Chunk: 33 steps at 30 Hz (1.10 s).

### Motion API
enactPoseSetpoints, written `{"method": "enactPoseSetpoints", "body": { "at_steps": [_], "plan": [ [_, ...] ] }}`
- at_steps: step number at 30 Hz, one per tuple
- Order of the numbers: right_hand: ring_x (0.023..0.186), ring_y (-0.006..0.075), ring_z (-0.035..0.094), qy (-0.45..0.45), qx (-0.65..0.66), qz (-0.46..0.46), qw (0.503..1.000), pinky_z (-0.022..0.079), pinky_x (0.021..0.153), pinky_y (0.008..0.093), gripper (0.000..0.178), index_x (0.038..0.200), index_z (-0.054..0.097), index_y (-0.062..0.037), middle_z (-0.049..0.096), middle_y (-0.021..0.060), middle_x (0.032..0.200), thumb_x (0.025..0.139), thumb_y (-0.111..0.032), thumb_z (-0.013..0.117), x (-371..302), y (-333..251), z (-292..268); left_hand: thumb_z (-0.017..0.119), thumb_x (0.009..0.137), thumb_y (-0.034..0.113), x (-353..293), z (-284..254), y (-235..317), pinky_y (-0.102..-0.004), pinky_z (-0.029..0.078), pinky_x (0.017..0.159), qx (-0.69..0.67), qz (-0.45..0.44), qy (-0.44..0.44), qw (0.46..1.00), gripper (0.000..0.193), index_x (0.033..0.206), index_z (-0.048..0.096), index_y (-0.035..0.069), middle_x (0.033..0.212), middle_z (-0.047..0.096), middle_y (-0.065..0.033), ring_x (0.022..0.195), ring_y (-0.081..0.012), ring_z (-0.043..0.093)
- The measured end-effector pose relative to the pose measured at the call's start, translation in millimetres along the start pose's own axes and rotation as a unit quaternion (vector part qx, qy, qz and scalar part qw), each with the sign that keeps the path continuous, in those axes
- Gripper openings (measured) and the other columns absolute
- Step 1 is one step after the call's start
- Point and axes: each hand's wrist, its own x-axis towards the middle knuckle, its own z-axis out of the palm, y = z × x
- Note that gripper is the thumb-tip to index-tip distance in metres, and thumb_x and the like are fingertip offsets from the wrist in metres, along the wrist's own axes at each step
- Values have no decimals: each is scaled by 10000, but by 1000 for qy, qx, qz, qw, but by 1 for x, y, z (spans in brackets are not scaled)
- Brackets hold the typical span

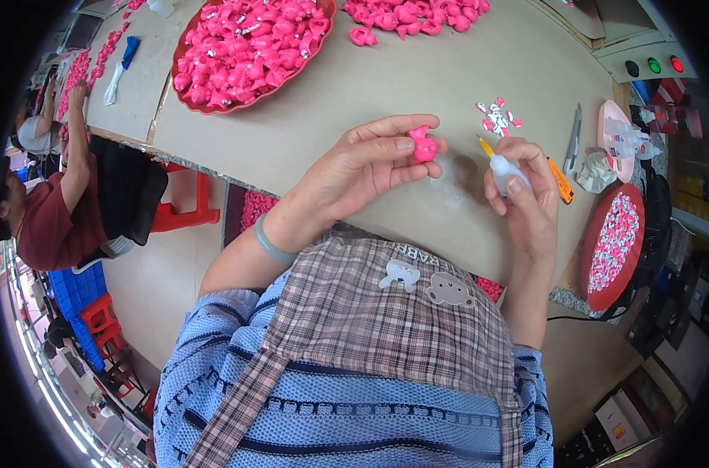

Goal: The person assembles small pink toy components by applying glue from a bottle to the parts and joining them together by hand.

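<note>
Between the thumb and fingers of my left hand is a small pink molded piece, held up above the table. My right hand grips a small white squeeze bottle with a yellow nozzle, its tip pointing up and to the left. The nozzle and the pink piece are apart. Just beyond the bottle, a little pile of tiny white and pink parts lies on the table. What the tiny parts are is too small to tell.
A red scalloped tray heaped with pink pieces stands at the far left, with another pink heap beside it. To the right are a grey utility knife, an orange-handled cutter, crumpled tissue, a pink dish and a red tray of tiny parts. A co-worker sits at left.
</note>
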Motion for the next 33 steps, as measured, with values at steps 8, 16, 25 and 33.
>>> {"method": "enactPoseSetpoints", "body": {
  "at_steps": [8, 16, 25, 33],
  "plan": [
    [633, 122, 540, 107, 38, -127, 985, 387, 500, 205, 329, 1130, 519, 14, 612, 124, 948, 870, -140, 649, -8, -22, -26, 536, 923, 111, -9, -5, 7, -303, 522, 866, 35, 68, 14, 997, 370, 1269, 482, -9, 1077, 611, -149, 937, -234, 641],
    [607, 123, 544, 160, 3, -155, 975, 397, 497, 200, 411, 1190, 498, 24, 644, 179, 958, 868, -165, 668, -8, -24, -35, 538, 934, 111, -6, -27, 11, -268, 535, 852, 9, 109, -4, 994, 317, 1213, 518, -37, 1107, 597, -210, 937, -204, 636],
    [618, 130, 589, 165, -32, -121, 978, 426, 497, 221, 338, 1165, 513, 36, 650, 165, 907, 948, -221, 545, -5, -15, 9, 562, 922, 106, -4, 0, -13, -270, 535, 881, 50, 23, 1, 998, 301, 1190, 545, -29, 1139, 591, -201, 964, -223, 638],
    [610, 132, 590, 160, -150, -191, 957, 443, 507, 216, 319, 1153, 524, 22, 648, 169, 869, 945, -218, 549, -9, 0, 28, 573, 918, 114, -9, 0, -15, -293, 528, 904, 64, 6, -16, 998, 299, 1191, 555, -7, 1118, 612, -132, 974, -219, 641]
  ]
}}
